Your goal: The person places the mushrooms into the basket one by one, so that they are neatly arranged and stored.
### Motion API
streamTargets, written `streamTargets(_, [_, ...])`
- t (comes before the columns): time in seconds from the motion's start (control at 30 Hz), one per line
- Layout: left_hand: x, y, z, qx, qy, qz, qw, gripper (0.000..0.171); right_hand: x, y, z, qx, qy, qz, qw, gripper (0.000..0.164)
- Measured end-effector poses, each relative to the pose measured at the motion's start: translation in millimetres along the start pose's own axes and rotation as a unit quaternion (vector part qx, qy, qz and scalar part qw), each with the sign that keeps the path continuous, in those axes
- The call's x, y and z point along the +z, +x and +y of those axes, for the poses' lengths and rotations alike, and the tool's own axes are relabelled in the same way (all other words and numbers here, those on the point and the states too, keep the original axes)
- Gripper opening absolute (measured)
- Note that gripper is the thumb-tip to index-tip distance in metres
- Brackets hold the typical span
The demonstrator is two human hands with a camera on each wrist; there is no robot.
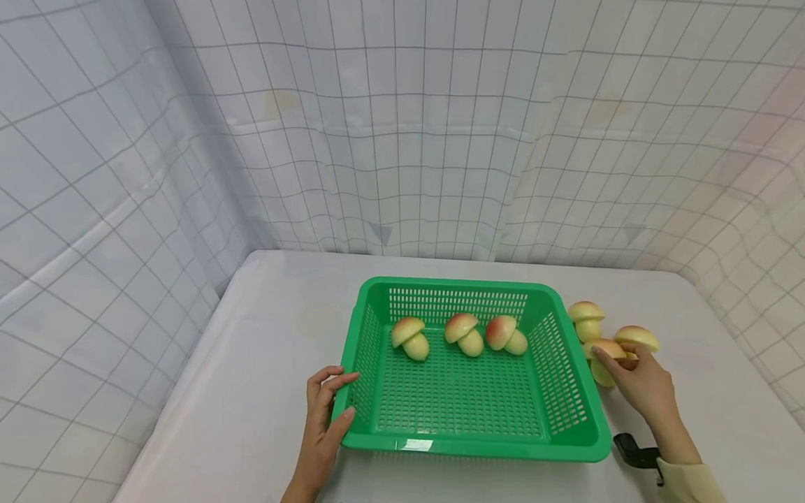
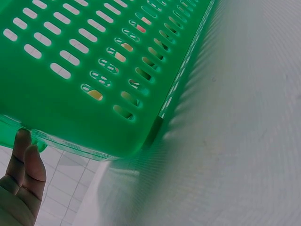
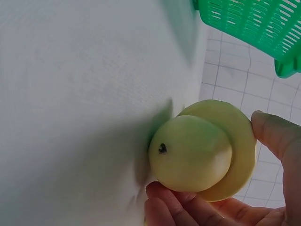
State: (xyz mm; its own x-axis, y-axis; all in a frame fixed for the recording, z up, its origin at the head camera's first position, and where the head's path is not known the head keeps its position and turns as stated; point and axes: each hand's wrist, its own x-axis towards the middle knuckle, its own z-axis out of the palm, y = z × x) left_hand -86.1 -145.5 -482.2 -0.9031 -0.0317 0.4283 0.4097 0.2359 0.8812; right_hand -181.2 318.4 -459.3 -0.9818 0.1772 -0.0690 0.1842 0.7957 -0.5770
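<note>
The right hand (image 1: 648,384) pinches one toy mushroom (image 3: 190,153), with the thumb at the edge of its cap and the fingers on the opposite side, bent against the cap and stem. In the right wrist view, the rounded stem end faces the camera and carries a small dark mark (image 3: 162,149). The held mushroom is at the table (image 1: 251,349) surface, just outside the right wall of the green basket (image 1: 472,453); whether it touches the table cannot be determined. Two loose mushrooms lie close to this grip: an upright mushroom (image 1: 588,321) beyond it, near the basket rim, and a pale-capped mushroom (image 1: 636,337) just beyond the fingers on the outer side, partly hidden by the hand. A black device (image 1: 635,453) is located at the right wrist, next to a pale sleeve (image 1: 688,482). The left hand (image 1: 321,426) holds the opposite rim of the basket, fingers bent over the edge and thumb on the rim nearer the person. Between the two grips, three mushrooms lie tilted in a row on the basket floor: the left mushroom (image 1: 410,339), the middle mushroom (image 1: 464,334) and the right mushroom (image 1: 505,335). A checked curtain (image 1: 440,154) hangs beyond both grips.
</note>
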Motion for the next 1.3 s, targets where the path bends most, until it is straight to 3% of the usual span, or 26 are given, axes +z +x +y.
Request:
streamTargets(0.57, [-1.8,1.0,-0.9,-0.019,-0.004,-0.008,0.9998,0.040,4.6,-2.3,3.0,0.023,0.061,0.016,0.998,0.086])
streamTargets(0.77, [0.0,-0.3,0.7,-0.008,-0.002,0.002,1.0000,0.040,3.6,-4.3,2.6,0.033,0.069,0.020,0.997,0.087])
streamTargets(1.3, [-1.8,-0.3,-0.8,-0.004,0.002,-0.012,0.9999,0.039,-15.6,-11.5,-8.9,0.030,0.080,0.065,0.994,0.077])
